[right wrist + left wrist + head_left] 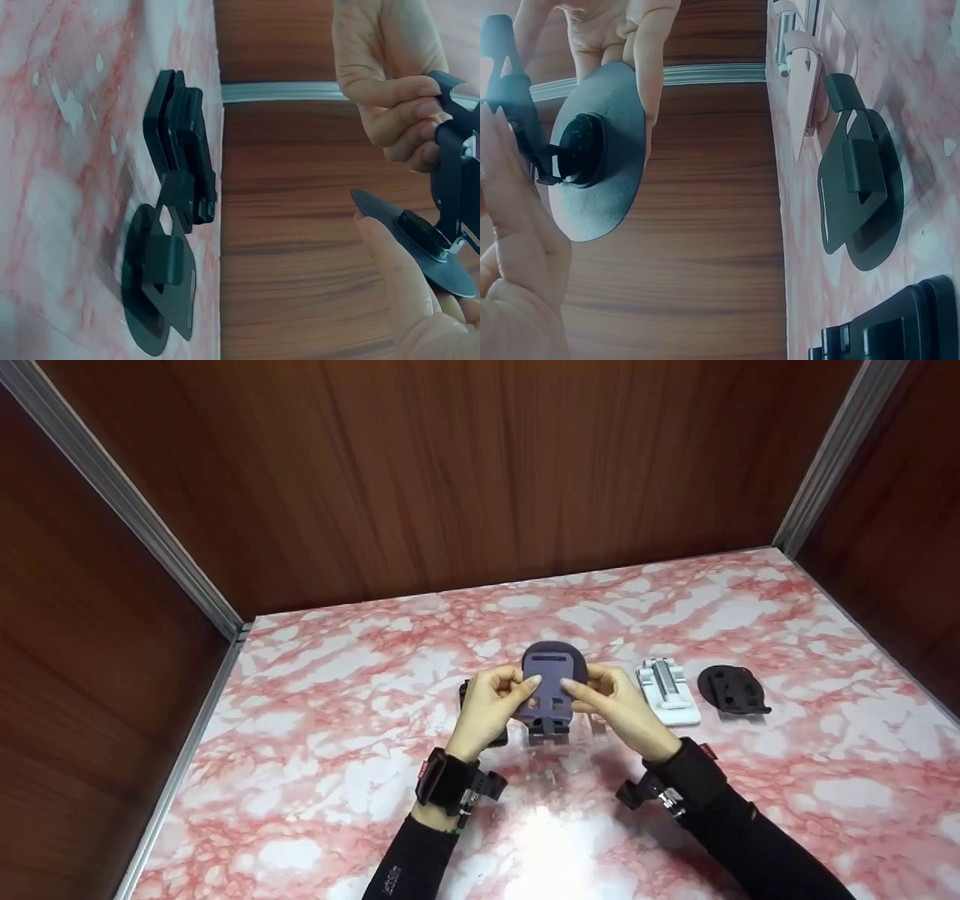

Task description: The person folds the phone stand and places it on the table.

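Raised over the table, a dark purple-grey phone stand (pixel 548 686) is in both hands. Its slotted plate faces the head camera, with a round base behind it. My left hand (pixel 487 709) pinches the plate along its left side. The round base (pixel 607 202) is gripped at its edge by my right hand (pixel 626 712), thumb on one face and fingers on the other. A black hinge (pixel 421 232) joins base and arm. Below lies another dark round-based stand (pixel 862 180), mostly hidden behind the held one in the head view.
A white folding stand (pixel 667 694) and a black round-based stand (pixel 731 690) lie to the right. Partly behind my left hand is a black folded stand (pixel 178 142). Wood-grain panels (pixel 450 472) enclose the marbled table (pixel 337 780) at the back and sides.
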A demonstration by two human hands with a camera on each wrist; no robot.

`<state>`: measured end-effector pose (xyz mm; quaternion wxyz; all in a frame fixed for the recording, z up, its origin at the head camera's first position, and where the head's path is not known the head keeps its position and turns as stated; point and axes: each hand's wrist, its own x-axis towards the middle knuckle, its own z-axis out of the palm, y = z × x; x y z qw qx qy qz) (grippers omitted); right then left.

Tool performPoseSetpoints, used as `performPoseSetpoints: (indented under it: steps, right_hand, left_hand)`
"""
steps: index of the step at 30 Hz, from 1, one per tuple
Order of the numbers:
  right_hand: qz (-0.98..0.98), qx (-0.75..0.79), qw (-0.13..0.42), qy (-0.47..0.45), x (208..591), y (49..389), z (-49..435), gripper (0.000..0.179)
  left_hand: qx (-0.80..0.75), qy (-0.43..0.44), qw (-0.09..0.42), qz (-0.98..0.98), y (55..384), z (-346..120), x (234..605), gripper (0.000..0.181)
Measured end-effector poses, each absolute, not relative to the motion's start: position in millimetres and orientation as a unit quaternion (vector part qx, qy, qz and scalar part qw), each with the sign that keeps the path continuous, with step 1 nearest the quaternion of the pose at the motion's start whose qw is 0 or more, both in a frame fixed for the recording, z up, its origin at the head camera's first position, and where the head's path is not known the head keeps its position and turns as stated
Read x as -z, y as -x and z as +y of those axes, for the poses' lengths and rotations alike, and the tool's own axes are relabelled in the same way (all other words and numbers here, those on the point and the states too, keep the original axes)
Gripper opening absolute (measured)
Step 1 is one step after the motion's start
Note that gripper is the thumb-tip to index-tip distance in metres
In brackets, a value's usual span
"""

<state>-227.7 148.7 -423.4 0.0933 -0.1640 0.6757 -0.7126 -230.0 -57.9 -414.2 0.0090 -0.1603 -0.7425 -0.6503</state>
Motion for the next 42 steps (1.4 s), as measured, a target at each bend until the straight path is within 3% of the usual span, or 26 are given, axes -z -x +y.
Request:
performPoseSetpoints:
  steps: [3, 9, 13, 19, 42]
  right_hand:
    - [0.665, 0.725, 0.093, 0.157, 424.1, 226.9, 147.3, 0.039]
    - [0.625, 0.757, 0.111, 0.155, 422.6, 225.2, 146.4, 0.029]
    - [0.603, 0.773, 0.115, 0.159, 421.1, 225.5, 147.6, 0.027]
    - [0.594, 0.783, 0.114, 0.147, 421.1, 226.6, 146.7, 0.031]
    - [0.587, 0.783, 0.136, 0.158, 422.4, 227.1, 146.1, 0.046]
  left_hand:
    - [0.643, 0.155, 0.014, -0.750, 228.6, -58.1, 412.1, 0.027]
    - [0.578, 0.138, 0.074, -0.801, 229.6, -61.7, 409.8, 0.031]
    - [0.586, 0.141, 0.026, -0.798, 230.8, -62.5, 410.8, 0.039]
    - [0.638, 0.140, -0.040, -0.756, 231.2, -61.2, 412.2, 0.033]
    - [0.671, 0.118, -0.053, -0.730, 231.9, -62.2, 411.9, 0.032]
